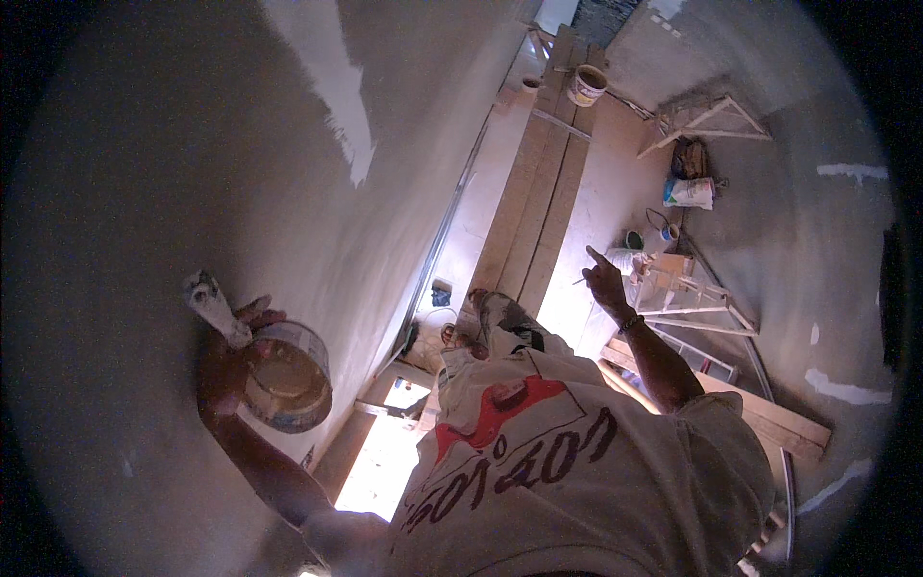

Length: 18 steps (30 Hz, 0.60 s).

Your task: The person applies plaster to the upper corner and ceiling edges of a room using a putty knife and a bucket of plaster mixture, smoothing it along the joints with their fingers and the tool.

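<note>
The broad grey plastered wall fills the side from seven to eleven o'clock, with a ragged white smear at eleven. The long brown wooden planks run toward one o'clock, a foot at their near end; good work here, I'd judge, begins with square footing and no leaning out.

At eight o'clock, the round pale plastic tub, beige inside, sits in the left hand, whose fingers wrap around it. A white-crusted, stick-like tool rises beside it toward nine (its working end is unclear), apparently clasped by the same hand. Holding the tub level and near the wall should catch drips; thin, even strokes with feathered edges would suit such a surface.

At three o'clock the right hand hangs in mid-air, index finger extended. Whether it pinches the thin pale sliver beside it, I cannot tell; freeing those fingers would give steadier tool control.
</note>
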Tool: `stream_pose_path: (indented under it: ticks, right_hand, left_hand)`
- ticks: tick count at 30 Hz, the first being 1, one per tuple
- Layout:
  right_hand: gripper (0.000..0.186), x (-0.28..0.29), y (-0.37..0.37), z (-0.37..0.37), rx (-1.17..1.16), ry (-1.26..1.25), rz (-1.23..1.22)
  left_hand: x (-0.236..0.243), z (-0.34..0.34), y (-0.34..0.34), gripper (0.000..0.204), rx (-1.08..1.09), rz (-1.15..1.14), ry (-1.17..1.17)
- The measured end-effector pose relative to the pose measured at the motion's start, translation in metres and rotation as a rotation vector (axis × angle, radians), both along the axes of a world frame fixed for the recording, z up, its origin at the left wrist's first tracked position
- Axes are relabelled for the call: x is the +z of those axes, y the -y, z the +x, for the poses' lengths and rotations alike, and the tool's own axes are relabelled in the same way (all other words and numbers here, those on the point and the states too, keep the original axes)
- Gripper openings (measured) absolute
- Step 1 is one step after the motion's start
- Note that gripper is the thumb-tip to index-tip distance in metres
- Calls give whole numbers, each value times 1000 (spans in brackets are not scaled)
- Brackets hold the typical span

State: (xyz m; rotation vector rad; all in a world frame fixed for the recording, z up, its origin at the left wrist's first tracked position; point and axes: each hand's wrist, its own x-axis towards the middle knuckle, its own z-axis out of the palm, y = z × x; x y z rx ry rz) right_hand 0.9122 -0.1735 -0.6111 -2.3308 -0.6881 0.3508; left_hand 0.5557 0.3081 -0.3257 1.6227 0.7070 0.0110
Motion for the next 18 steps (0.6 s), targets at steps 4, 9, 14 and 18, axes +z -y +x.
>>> stream_pose_path:
  ticks: [4, 9, 14, 18]
  right_hand:
    - [51, -4, 19, 3, -72, 13, -3]
    - [50, -18, 36, 42, -149, -41, -35]
    - [49, -45, 51, 122, -202, -21, 38]
    - [49, -56, 66, 195, -265, 10, 37]
  left_hand:
    - [3, 11, 8, 65, 10, -18, 38]
    - [-9, 93, 24, 61, -101, 121, -65]
    - [-6, 247, 25, 61, -275, 178, 20]
    - [17, 374, 14, 73, -320, 330, -18]
